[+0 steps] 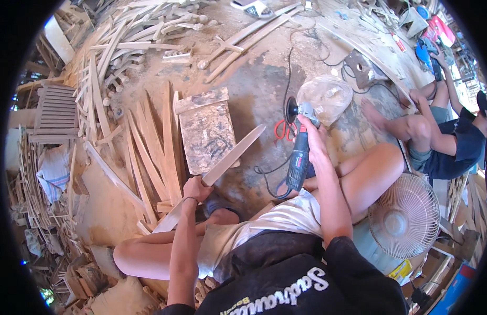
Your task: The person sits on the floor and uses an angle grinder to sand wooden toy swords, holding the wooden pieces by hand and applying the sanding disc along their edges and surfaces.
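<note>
A: Left hand [197,189], centre-left of the frame: state?
B: Clenched round a long flat wooden strip [238,150], gripping it near mid-length.

A: Strip, position and long axis?
B: Left of centre, on a diagonal from lower left to upper right. The narrowed, rounded tip points to the upper right; the other end runs down past the wrist toward the bundle of slats. The upper part crosses in front of the lower right corner of a stained board [205,126]. Contact with the board: cannot tell.

A: Right hand [315,137]?
B: Right of centre, wrapped round the neck of an angle grinder [297,165], just below its head.

A: Grinder orientation?
B: Long axis close to upright in the frame, leaning slightly right at the top. Head uppermost, tail end down. The dark disc [291,109] sits left of the head, seen nearly edge-on, facing left. Disc and strip tip are near each other but apart. Whether the disc spins: cannot tell.

A: Nearby items?
B: Red-handled scissors [283,130] just below the disc, partly hidden by the grinder. Clear plastic bag [330,94] on the floor, upper right of the head. Pale slats [162,147] fanned left of the board, their long axes running roughly top to bottom.

A: Right side of the frame?
B: Round fan [403,220] at lower right; a seated co-worker [456,142] above it.
</note>
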Demonstrator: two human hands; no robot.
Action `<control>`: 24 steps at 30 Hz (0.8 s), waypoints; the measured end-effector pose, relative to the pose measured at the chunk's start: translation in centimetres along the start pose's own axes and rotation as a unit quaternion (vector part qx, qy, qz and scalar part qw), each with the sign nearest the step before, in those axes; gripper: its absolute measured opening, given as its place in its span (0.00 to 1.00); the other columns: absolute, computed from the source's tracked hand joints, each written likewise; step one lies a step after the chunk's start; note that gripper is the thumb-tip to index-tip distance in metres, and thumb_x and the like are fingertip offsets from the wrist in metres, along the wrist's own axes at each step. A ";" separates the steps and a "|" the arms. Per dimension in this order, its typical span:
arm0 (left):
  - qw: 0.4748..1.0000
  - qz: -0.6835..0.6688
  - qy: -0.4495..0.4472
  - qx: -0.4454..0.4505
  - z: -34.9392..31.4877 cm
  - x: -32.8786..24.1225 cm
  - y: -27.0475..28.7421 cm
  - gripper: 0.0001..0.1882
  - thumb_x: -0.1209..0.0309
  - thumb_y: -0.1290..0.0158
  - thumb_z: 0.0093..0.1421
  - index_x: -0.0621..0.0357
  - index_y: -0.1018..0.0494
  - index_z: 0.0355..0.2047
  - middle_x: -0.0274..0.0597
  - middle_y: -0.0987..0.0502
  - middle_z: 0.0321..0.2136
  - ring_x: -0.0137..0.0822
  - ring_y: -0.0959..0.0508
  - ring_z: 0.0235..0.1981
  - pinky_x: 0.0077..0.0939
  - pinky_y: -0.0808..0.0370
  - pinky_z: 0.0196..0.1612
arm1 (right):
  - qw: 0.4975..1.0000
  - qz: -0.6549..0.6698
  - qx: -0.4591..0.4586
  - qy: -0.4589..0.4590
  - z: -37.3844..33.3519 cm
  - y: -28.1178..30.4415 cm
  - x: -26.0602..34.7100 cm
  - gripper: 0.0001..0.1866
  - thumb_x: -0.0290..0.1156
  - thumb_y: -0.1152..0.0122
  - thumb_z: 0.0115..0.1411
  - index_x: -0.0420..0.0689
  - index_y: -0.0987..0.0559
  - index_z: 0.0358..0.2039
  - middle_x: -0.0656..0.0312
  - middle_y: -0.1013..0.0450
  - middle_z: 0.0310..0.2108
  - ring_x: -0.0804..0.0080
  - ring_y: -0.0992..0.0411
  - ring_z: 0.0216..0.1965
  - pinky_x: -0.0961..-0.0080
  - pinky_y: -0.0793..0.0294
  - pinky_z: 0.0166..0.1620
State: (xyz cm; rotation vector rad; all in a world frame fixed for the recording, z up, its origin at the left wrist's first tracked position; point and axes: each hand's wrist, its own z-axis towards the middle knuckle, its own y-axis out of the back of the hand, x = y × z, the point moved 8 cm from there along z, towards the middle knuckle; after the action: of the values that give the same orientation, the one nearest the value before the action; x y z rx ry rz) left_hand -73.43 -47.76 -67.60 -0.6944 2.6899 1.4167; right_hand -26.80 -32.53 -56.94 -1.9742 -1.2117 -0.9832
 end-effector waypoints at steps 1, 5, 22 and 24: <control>0.999 -0.027 -0.012 -0.036 -0.1 -0.2 1.7 0.23 0.53 0.28 0.52 0.57 0.10 0.42 0.59 0.10 0.41 0.58 0.09 0.46 0.52 0.13 0.54 | 1.000 0.005 0.011 0.003 0.3 -0.2 0.1 0.23 0.43 0.16 0.62 0.42 0.17 0.47 0.59 0.19 0.30 0.71 0.20 0.23 0.70 0.15 0.26; 0.983 -0.103 0.005 -0.153 -1.6 1.8 9.8 0.22 0.52 0.28 0.58 0.54 0.11 0.44 0.60 0.10 0.40 0.59 0.10 0.45 0.52 0.13 0.51 | 0.998 0.054 -0.010 0.013 0.0 -1.2 -0.3 0.26 0.39 0.16 0.62 0.43 0.22 0.51 0.61 0.22 0.28 0.69 0.22 0.20 0.67 0.20 0.21; 0.690 -0.264 0.071 -0.670 -26.5 14.1 44.3 0.20 0.59 0.26 0.64 0.66 0.13 0.42 0.53 0.10 0.30 0.39 0.08 0.32 0.37 0.14 0.38 | 0.995 0.009 0.101 0.016 -3.0 -9.7 -0.1 0.22 0.40 0.20 0.67 0.46 0.27 0.46 0.66 0.30 0.27 0.72 0.25 0.23 0.68 0.20 0.23; 0.659 -0.216 0.054 -0.719 -28.7 13.7 45.5 0.19 0.59 0.26 0.64 0.66 0.13 0.41 0.50 0.10 0.29 0.35 0.09 0.31 0.34 0.15 0.38 | 0.992 0.010 0.128 0.016 -2.5 -10.7 -0.5 0.22 0.40 0.20 0.67 0.45 0.26 0.47 0.66 0.30 0.27 0.72 0.25 0.23 0.68 0.20 0.23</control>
State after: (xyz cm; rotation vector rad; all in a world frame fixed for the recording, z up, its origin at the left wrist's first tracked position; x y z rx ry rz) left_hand -98.46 -53.30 -18.37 -1.2298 0.6529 3.0397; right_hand -37.35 -30.56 -54.74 -1.7598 -1.2329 -0.8022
